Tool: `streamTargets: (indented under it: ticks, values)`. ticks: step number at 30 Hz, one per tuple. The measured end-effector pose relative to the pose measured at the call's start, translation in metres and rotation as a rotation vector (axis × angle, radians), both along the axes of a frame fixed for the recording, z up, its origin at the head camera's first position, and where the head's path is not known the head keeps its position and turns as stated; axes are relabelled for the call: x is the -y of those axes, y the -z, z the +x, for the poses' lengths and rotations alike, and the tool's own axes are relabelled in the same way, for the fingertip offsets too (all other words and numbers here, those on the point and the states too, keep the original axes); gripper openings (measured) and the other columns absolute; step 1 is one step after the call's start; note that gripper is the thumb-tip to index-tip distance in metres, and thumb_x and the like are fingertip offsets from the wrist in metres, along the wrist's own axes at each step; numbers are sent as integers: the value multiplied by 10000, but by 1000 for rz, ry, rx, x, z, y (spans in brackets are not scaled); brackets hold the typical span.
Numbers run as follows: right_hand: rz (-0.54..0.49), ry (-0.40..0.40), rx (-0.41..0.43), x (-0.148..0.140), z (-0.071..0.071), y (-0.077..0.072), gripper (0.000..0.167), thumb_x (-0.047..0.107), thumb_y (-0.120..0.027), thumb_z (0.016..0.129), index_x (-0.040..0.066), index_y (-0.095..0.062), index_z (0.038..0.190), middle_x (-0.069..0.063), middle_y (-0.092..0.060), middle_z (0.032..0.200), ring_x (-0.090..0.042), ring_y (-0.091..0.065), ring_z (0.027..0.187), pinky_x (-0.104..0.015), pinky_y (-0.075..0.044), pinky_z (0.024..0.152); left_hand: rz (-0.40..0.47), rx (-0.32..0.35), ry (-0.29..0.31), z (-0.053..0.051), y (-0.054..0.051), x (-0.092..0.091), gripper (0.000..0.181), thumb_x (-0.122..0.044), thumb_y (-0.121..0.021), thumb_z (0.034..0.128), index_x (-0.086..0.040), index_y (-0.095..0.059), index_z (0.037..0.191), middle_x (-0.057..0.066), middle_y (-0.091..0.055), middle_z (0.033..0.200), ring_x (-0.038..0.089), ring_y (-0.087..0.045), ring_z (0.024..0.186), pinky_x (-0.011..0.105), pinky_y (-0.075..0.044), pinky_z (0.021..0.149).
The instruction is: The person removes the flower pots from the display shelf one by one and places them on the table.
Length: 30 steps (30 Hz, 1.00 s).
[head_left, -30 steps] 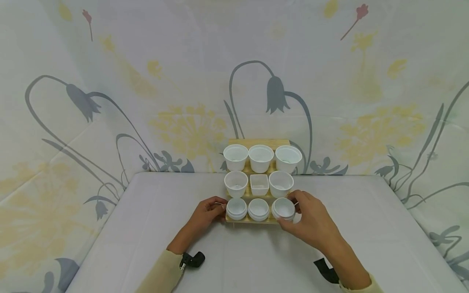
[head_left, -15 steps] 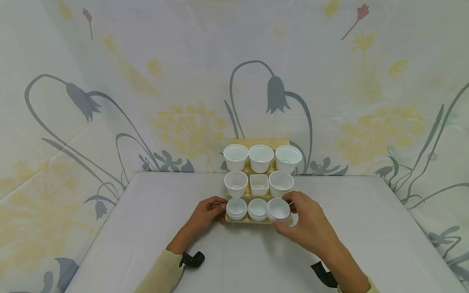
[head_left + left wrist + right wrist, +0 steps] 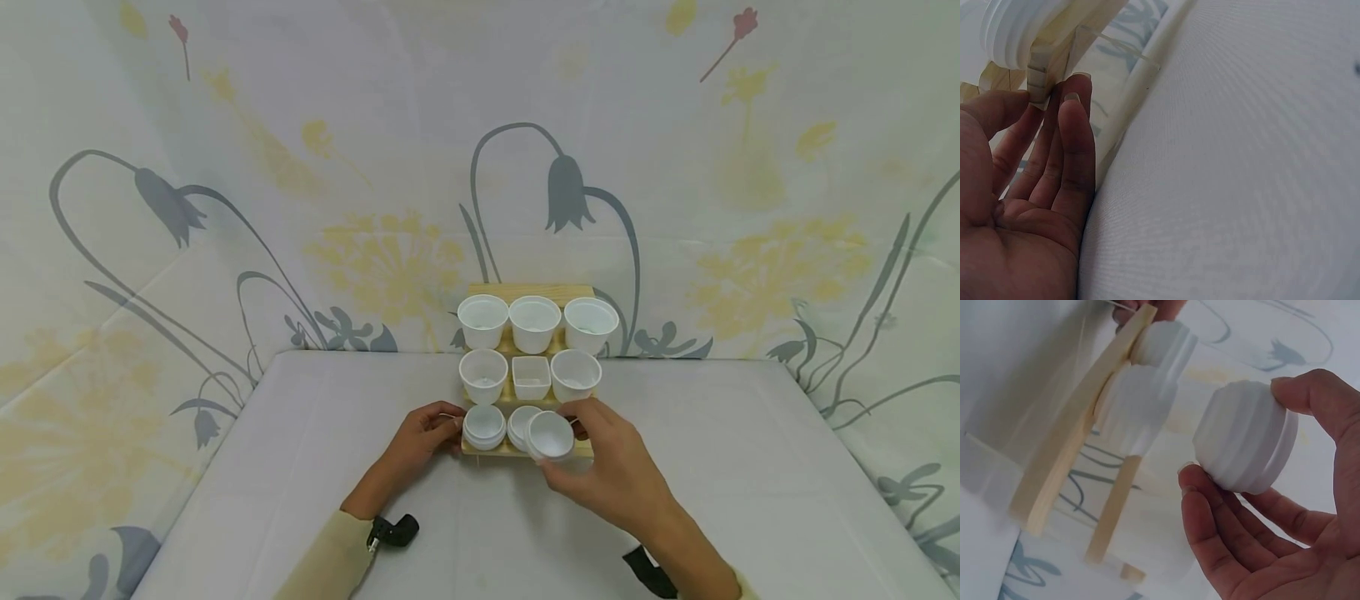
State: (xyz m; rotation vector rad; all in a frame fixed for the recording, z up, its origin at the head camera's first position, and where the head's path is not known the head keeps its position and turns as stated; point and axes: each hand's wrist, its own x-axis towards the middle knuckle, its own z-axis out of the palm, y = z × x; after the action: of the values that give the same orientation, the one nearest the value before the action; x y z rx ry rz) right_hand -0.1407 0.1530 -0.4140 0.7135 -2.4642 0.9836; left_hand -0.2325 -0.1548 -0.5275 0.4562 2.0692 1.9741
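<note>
A wooden rack (image 3: 577,450) with three tiers bears white cups in rows. My right hand (image 3: 618,471) pinches a round white cup (image 3: 551,435) between thumb and fingers, in front of the lowest tier. That cup (image 3: 1244,436) hangs clear of the rack in the right wrist view and, seen from the head, partly covers the middle cup (image 3: 519,423) of the lowest row. Another cup (image 3: 484,427) stands at that row's left end. My left hand (image 3: 420,442) grips the rack's lower left edge; in the left wrist view its thumb and fingers pinch the wooden end (image 3: 1038,72).
Three round cups (image 3: 535,323) stand on the top tier. On the middle tier a square cup (image 3: 531,379) sits between two round ones. The rack is at the back of a white table (image 3: 360,383), near a patterned cloth backdrop (image 3: 420,150).
My right hand has lifted the round cup off the right end of the lowest tier and carried it left, baring the wood there. My left hand has stayed in place.
</note>
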Motion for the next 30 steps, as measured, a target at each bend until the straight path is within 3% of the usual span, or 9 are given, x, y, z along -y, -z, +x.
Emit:
streamTargets:
  ticks: [9, 21, 30]
  values:
    - [-25, -19, 28, 12, 5, 4, 613, 188, -987, 717, 154, -645, 1225, 77, -660, 1137, -72, -638, 975, -295, -601, 839, 6, 1, 0, 1, -2, -1, 293, -104, -613, 1083, 92, -627, 1301, 144, -763, 1118, 154, -720, 878, 284, -615, 767]
    - [-37, -63, 44, 25, 7, 14, 607, 188, -993, 717, 149, -655, 1220, 62, -644, 1167, -87, -638, 995, -334, -619, 834, 20, -13, 12, 2, -4, -1, 288, -97, -607, 1086, 96, -625, 1299, 151, -763, 1112, 153, -722, 903, 286, -613, 772]
    - [-51, -89, 59, 36, 11, 22, 603, 179, -997, 719, 130, -661, 1217, 48, -659, 1171, -82, -645, 992, -275, -607, 843, 24, -27, 14, 2, 0, 0, 276, -88, -610, 1086, 90, -629, 1297, 132, -766, 1103, 150, -724, 896, 287, -614, 762]
